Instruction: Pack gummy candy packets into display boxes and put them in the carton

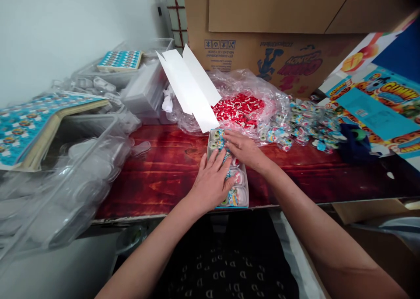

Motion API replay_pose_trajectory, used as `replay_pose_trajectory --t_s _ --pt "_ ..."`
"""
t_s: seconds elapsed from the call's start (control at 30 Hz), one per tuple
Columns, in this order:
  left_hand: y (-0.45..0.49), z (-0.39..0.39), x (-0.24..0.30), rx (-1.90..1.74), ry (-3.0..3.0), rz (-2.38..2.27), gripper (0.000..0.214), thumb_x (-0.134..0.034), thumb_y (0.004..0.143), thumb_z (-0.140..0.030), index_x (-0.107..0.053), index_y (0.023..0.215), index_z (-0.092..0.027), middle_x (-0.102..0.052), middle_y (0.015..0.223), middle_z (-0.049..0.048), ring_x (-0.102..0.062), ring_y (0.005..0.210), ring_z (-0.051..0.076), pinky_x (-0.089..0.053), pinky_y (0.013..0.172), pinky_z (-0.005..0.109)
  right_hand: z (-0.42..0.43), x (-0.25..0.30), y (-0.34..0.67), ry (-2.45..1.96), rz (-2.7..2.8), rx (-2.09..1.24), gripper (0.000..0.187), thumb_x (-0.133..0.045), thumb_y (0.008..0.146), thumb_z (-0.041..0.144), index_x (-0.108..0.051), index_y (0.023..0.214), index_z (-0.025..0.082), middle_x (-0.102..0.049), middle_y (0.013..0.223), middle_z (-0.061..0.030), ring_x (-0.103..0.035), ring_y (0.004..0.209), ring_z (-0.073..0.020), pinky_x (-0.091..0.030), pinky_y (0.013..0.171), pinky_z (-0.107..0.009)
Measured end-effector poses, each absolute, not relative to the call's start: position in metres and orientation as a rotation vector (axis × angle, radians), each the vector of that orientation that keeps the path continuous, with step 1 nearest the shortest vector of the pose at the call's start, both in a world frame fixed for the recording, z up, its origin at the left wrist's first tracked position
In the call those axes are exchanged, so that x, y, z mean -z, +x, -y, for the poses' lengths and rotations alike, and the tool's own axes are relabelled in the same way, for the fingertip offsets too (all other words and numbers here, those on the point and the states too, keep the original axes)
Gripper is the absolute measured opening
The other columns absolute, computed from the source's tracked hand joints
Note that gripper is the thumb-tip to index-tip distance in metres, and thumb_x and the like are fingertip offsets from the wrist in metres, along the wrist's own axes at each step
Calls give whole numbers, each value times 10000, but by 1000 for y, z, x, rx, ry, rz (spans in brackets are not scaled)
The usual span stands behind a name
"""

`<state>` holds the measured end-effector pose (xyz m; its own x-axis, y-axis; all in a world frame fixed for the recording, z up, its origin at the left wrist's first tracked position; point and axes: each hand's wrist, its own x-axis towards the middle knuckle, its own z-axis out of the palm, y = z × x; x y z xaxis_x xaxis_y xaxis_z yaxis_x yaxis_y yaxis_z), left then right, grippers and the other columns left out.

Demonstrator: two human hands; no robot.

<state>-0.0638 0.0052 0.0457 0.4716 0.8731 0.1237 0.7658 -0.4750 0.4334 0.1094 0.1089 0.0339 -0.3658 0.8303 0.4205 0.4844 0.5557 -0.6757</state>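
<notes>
An open display box [246, 189] with a raised white lid [193, 87] stands at the front edge of the dark red table. Rows of small packed gummy candies [236, 197] fill it, in clear packs with blue, green and red prints. My left hand [211, 179] lies over the middle of the packs, fingers stretched and spread. Across the far part of the box rests my right hand [244, 148], its fingers extended over the packs from the right side. Both palms face down, and the packs beneath them are partly hidden.
Behind the box lies a clear bag of red and white candies [241, 110]. To its right is a heap of wrapped candies [308, 122]. Clear bins with plastic shells [82, 159] and printed sheets [26, 122] stand left. A large carton [243, 54] rises behind.
</notes>
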Motion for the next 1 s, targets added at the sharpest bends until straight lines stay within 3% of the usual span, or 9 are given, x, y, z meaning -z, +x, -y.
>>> replay_pose_trajectory --t_s 0.13,0.27,0.4,0.57,0.73,1.0 --pt "-73 -5 -45 -594 2298 -1396 626 -351 995 -533 -243 1537 -237 -145 1653 107 -100 1532 280 -99 1236 557 -86 -42 122 -1017 2047 -551 292 -580 901 361 -735 1140 294 -719 1210 -44 -647 1165 -241 -459 1079 -495" --pt "-82 -5 -34 -695 2155 -1442 692 -339 990 -540 -144 1559 -197 -98 1654 151 -80 1533 291 -114 1240 539 -70 -48 132 -952 2181 -541 287 -647 865 365 -734 1133 312 -715 1220 -43 -636 1185 -257 -458 1068 -523" --pt "-81 -5 -24 -692 2117 -1428 694 -327 987 -549 -147 1557 -195 -112 1652 152 -72 1533 297 -121 1235 551 -66 -54 134 -931 2229 -533 337 -645 867 331 -699 1200 334 -699 1252 -17 -619 1209 -250 -428 1098 -528" --pt "-79 -4 -24 -689 2101 -1427 709 -332 982 -566 -149 1559 -197 -143 1648 148 -80 1530 311 -110 1230 568 -60 -63 137 -904 2305 -627 306 -606 866 276 -728 1141 335 -707 1234 4 -653 1158 -237 -480 1062 -487" --pt "-79 -5 -25 -657 2084 -1443 737 -311 977 -587 -149 1557 -162 -183 1635 171 -94 1526 325 -116 1226 569 -58 -66 144 -863 2392 -679 410 -617 817 220 -700 1207 316 -633 1349 4 -594 1256 -240 -448 1107 -469" --pt "-80 -5 -21 -743 2102 -1415 737 -337 970 -590 -127 1560 -202 -205 1632 159 -119 1522 331 -142 1215 587 -60 -52 152 -902 2234 -737 365 -646 823 299 -709 1180 341 -667 1300 3 -620 1208 -218 -470 1090 -456"
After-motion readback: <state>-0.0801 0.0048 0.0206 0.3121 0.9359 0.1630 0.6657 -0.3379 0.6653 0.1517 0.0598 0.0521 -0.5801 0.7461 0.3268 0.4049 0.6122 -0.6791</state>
